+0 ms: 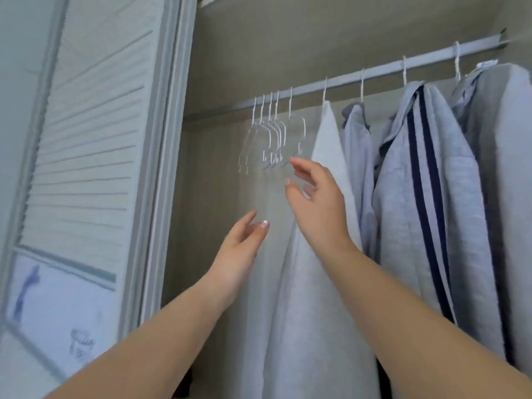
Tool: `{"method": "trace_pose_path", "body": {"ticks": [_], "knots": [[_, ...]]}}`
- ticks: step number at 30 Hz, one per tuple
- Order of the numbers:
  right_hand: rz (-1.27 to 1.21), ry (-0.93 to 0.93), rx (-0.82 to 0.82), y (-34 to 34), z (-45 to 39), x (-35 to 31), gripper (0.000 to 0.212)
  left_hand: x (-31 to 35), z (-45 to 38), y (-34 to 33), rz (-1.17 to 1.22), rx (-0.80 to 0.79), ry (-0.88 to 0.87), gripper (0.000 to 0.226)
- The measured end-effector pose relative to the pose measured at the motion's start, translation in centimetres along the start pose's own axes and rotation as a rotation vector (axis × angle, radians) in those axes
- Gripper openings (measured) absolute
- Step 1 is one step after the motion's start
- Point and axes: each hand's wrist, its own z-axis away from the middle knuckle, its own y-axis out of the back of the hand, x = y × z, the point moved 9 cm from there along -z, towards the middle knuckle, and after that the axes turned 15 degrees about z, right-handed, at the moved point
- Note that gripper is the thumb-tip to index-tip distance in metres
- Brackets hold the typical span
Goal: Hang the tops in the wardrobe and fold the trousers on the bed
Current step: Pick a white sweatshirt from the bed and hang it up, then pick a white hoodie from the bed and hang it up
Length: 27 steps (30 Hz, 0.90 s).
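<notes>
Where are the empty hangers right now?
In the head view, the empty hangers hang bunched on the rail, left of the white top and just above the right hand.

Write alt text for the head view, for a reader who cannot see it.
Two bare hands reach up into an open wardrobe, the right hand just below a cluster of empty clear hangers on the rail, the left hand lower; both are open and hold nothing. Pale grey tops hang to the right.
</notes>
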Motion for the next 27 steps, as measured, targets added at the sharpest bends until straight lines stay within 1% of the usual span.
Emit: {"method": "trace_pose_path", "body": {"ticks": [3, 5, 8, 12, 15, 17, 18, 19, 22, 24, 25, 26, 27], "knots": [[-0.182, -0.072, -0.136, -1.8, 5.3, -2.2, 0.037, 0.5, 6.4, 4.7, -0.046, 0.138, 0.043, 0.04], [-0.281, -0.116, -0.214, -2.7, 8.7, -3.5, 0.037, 1.4, 10.5, 7.2, -0.07, 0.193, 0.077, 0.036], [-0.417, -0.207, -0.38, -4.2, 14.6, -6.3, 0.033, 3.8, 17.7, 11.1, -0.122, 0.312, 0.116, 0.045], [-0.559, -0.269, -0.587, -6.5, 21.7, -10.8, 0.034, 7.4, 26.1, 14.6, -0.18, 0.462, 0.153, 0.056], [-0.665, -0.281, -0.737, -8.3, 26.7, -15.8, 0.034, 10.6, 32.4, 17.1, -0.246, 0.556, 0.157, 0.045], [-0.741, -0.295, -0.859, -9.5, 30.7, -20.2, 0.032, 13.4, 37.6, 19.3, -0.314, 0.661, 0.164, 0.034], [-0.771, -0.298, -0.899, -9.8, 32.3, -21.9, 0.031, 14.5, 39.8, 19.8, -0.332, 0.691, 0.165, 0.032], [-0.788, -0.298, -0.936, -10.1, 33.9, -23.3, 0.03, 15.5, 41.8, 20.2, -0.34, 0.724, 0.162, 0.032], [-0.899, -0.326, -1.097, -10.9, 40.2, -30.7, 0.025, 19.9, 51.3, 21.9, -0.372, 0.914, 0.153, 0.029], [-0.962, -0.354, -1.214, -10.8, 44.6, -35.9, 0.023, 22.6, 58.4, 22.5, -0.385, 1.039, 0.153, 0.031], [-0.977, -0.36, -1.25, -10.8, 46.1, -37.3, 0.023, 23.3, 60.7, 22.7, -0.399, 1.081, 0.162, 0.033], [-1.017, -0.337, -1.329, -10.0, 49.0, -41.0, 0.022, 25.1, 65.5, 22.5, -0.417, 1.176, 0.164, 0.035], [-1.036, -0.319, -1.389, -9.2, 51.2, -43.7, 0.022, 26.4, 69.1, 22.3, -0.435, 1.236, 0.17, 0.037]]}}
